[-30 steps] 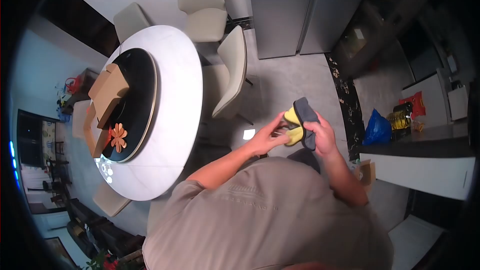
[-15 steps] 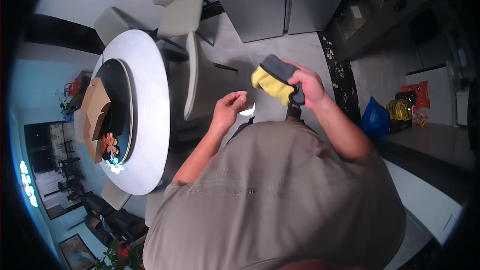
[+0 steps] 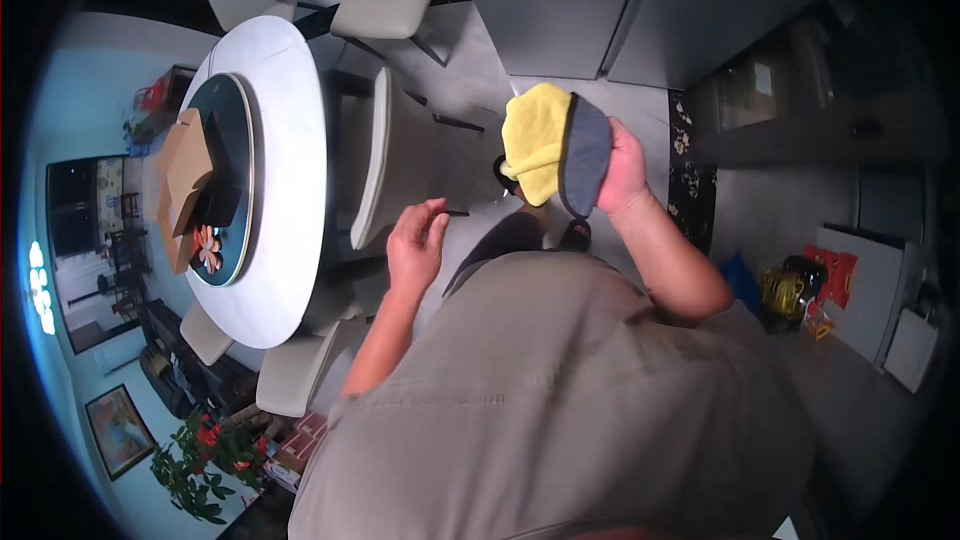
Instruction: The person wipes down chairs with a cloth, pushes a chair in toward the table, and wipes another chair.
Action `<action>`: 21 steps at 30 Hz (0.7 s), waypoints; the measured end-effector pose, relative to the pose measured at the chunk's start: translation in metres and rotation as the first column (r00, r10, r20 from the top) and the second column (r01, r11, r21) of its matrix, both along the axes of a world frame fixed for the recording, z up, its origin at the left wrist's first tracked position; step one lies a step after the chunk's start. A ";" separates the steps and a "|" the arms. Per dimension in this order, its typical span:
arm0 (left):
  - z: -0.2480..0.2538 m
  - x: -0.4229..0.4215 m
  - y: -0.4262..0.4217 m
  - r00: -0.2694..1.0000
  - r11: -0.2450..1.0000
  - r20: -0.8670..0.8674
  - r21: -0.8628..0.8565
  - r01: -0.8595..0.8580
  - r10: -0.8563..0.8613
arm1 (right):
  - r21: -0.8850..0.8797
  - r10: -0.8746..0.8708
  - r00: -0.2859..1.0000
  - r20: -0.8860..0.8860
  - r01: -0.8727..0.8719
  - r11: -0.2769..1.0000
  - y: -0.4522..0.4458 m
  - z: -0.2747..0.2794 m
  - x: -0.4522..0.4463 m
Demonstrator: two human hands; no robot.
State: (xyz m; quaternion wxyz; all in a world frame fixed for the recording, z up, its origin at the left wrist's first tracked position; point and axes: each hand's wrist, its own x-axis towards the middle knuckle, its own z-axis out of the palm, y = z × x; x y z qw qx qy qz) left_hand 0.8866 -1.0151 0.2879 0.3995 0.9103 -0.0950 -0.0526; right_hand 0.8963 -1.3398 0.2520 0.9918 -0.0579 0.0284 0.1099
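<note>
A yellow and grey cleaning cloth [image 3: 540,140] with dark edging hangs folded from my right hand [image 3: 625,168], which is closed on its grey side. The yellow face spreads out to the left of the fingers, above the floor and in front of my legs. My left hand [image 3: 415,243] is in the air left of the cloth and apart from it. Its fingers are loosely bent, the thumb stands a little away from them, and nothing shows between them.
To the left, a round white table [image 3: 290,180] bears a dark turntable [image 3: 240,230] with an open cardboard box [image 3: 190,175]. A pale chair [image 3: 375,165] stands near my left hand. Grey cabinet doors [image 3: 560,5] rise ahead. Bags and packets [image 3: 790,290] lie at right.
The cloth has turned and opened out, showing more of its yellow face. My left hand has moved left, its fingers loosening from a pinch. The whole view has shifted.
</note>
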 end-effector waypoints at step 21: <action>0.005 0.204 -0.078 0.892 0.833 -0.448 -0.469 -0.294 0.063 | -0.240 0.256 0.967 0.015 -0.245 0.939 -0.054 0.022 0.200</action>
